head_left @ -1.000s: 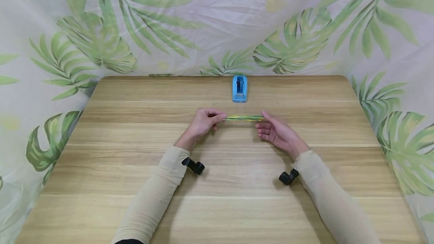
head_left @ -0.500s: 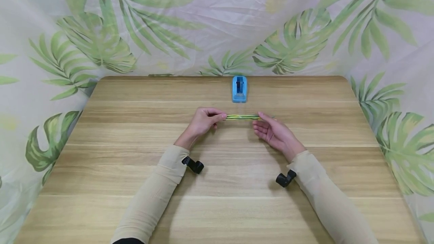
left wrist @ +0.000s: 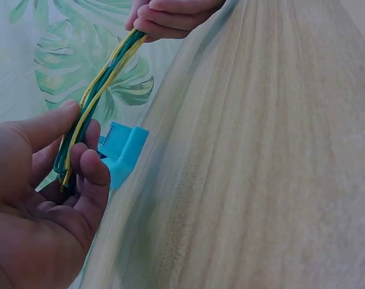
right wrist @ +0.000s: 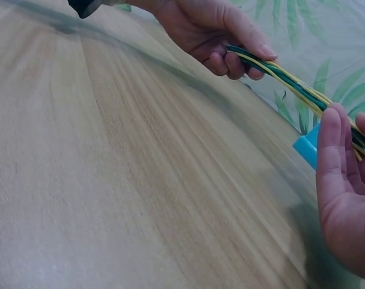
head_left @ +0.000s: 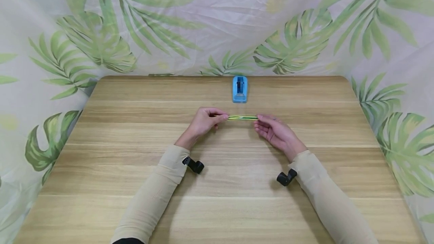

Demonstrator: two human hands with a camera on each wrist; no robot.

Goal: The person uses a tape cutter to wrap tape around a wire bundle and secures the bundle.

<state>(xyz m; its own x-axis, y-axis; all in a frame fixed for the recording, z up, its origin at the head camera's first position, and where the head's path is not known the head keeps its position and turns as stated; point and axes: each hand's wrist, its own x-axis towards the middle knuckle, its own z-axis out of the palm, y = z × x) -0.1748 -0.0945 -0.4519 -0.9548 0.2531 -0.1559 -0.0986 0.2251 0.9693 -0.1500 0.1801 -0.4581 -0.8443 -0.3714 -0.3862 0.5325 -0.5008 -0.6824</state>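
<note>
A bundle of thin yellow and green wires (head_left: 242, 117) stretches level between both hands over the table. My left hand (head_left: 205, 122) pinches its left end between thumb and fingers; in the left wrist view the wires (left wrist: 101, 90) run from the left hand (left wrist: 44, 186) up to the other one. My right hand (head_left: 275, 133) pinches the bundle near its right end, lower fingers loosely bent below. Loose wire ends poke out past the fingers of the right hand (right wrist: 350, 186) in the right wrist view.
A blue tape dispenser (head_left: 239, 89) stands near the back edge of the wooden table (head_left: 217, 206), just beyond the wires. A leaf-patterned cloth (head_left: 230, 22) hangs behind. Small black cameras (head_left: 194, 165) are strapped to both sleeves.
My right hand has slid left along the wires, shortening the stretch between the hands, and its thumb has come down on the bundle. The left hand has stayed nearly still.
</note>
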